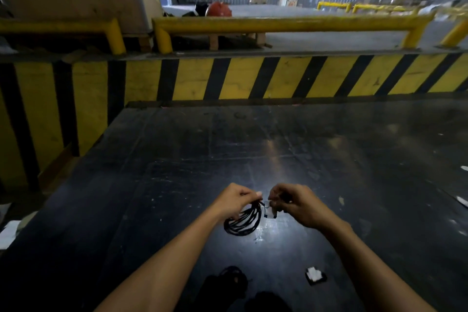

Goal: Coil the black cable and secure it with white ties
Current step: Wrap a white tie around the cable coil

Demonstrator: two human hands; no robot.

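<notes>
A coiled black cable (244,221) hangs in loops below my two hands, just above a dark tabletop (278,149). My left hand (234,200) pinches the top of the coil between thumb and fingers. My right hand (295,204) is closed close beside it, holding a thin white tie (269,210) at the top of the coil. Whether the tie goes around the loops I cannot tell. A small bundle of white ties (314,275) lies on the table at the near right.
More black cable (231,278) lies in a dark heap at the table's near edge. A yellow-and-black striped barrier (253,78) stands behind the table, with yellow rails (291,23) beyond it. White scraps (462,200) lie at the right edge.
</notes>
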